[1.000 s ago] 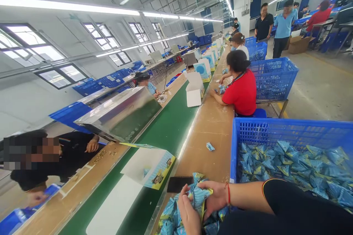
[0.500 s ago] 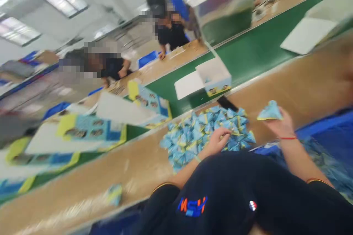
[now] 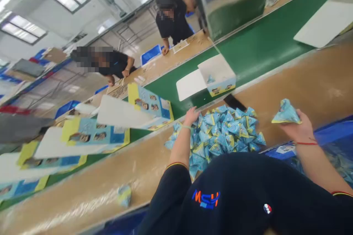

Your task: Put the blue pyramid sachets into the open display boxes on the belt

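Observation:
My right hand [image 3: 299,126] is closed on a blue, pyramid-shaped packet [image 3: 286,112] with a yellow edge, held above the brown table to the right of the pile. A heap of similar pyramid-shaped packets [image 3: 220,132] lies on the table in front of my body. At the heap's far left edge, my left hand [image 3: 191,116] reaches out with its fingers stretched and nothing seen in them. It is beside the outermost packets; whether it touches them I cannot tell. One more packet [image 3: 124,195] lies alone at the lower left.
An open box [image 3: 222,77] with a packet inside stands on the green belt [image 3: 248,58]. Several printed boxes [image 3: 150,108] line the belt to the left. A black phone-like slab [image 3: 234,102] lies behind the heap. Two people [image 3: 175,18] work across the belt. A blue bin [image 3: 335,128] is at right.
My left hand has moved from over the middle of the heap to its far left edge, its fingers now straighter. My right hand still holds its packet. The view has shifted slightly.

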A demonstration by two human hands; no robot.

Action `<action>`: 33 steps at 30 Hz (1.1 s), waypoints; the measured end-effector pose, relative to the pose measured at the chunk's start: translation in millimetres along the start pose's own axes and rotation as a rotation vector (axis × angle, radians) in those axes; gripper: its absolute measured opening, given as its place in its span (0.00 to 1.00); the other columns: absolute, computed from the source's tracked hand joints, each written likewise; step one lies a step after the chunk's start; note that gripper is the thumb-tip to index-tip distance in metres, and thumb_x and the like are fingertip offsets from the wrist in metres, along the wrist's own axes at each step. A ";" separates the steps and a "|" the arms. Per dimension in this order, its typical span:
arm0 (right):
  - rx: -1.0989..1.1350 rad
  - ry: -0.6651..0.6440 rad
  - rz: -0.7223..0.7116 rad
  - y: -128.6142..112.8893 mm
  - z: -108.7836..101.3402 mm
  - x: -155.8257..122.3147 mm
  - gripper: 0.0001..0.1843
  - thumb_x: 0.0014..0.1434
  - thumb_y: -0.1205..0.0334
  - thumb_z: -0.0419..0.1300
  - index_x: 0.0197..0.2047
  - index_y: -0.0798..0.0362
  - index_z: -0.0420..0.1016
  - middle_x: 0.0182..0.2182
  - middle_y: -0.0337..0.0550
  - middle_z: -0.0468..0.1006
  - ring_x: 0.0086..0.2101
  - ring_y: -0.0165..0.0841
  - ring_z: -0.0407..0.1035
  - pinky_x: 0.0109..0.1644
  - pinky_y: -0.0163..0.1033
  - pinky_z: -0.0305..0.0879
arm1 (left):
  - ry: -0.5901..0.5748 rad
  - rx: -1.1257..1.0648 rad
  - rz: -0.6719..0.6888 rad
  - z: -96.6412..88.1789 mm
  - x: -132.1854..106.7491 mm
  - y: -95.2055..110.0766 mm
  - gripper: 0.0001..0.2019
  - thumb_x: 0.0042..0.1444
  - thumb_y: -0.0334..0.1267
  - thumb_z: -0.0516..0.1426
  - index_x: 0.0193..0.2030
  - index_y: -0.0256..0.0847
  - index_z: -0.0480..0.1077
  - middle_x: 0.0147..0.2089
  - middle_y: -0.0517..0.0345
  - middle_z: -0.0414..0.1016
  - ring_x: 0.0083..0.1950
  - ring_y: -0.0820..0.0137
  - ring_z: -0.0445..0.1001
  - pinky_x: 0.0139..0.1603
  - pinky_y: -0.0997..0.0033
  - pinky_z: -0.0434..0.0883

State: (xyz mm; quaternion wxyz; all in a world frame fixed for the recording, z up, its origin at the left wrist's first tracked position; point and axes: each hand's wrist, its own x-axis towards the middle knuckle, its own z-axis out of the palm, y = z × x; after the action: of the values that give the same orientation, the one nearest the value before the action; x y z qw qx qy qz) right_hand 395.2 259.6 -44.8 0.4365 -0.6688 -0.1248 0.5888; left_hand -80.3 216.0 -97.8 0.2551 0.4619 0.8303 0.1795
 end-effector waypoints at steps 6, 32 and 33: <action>0.377 -0.122 0.074 32.8 -9.2 23.5 0.15 0.65 0.57 0.52 0.35 0.48 0.79 0.29 0.42 0.81 0.29 0.35 0.76 0.38 0.43 0.76 | 0.051 0.088 0.018 7.7 7.3 11.8 0.10 0.56 0.39 0.63 0.42 0.36 0.79 0.49 0.37 0.80 0.57 0.46 0.76 0.59 0.50 0.71; 0.301 -0.277 0.024 47.1 -9.9 42.3 0.09 0.53 0.55 0.68 0.35 0.49 0.76 0.27 0.38 0.79 0.26 0.32 0.72 0.35 0.38 0.72 | 0.095 0.277 0.285 39.9 4.4 115.8 0.16 0.66 0.33 0.52 0.58 0.38 0.72 0.57 0.44 0.76 0.58 0.59 0.76 0.58 0.64 0.72; 0.311 -0.269 0.023 47.2 -6.4 39.9 0.09 0.54 0.55 0.67 0.35 0.49 0.76 0.27 0.38 0.79 0.26 0.31 0.72 0.34 0.37 0.71 | 0.106 0.274 0.289 34.5 7.1 118.7 0.16 0.65 0.33 0.52 0.57 0.37 0.72 0.57 0.42 0.76 0.58 0.58 0.76 0.58 0.61 0.72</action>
State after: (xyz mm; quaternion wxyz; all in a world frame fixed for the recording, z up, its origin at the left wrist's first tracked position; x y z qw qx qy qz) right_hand 395.5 256.3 -106.9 0.5072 -0.5099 -0.0821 0.6899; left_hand 17.1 284.7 -64.0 0.1170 0.5967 0.7842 0.1236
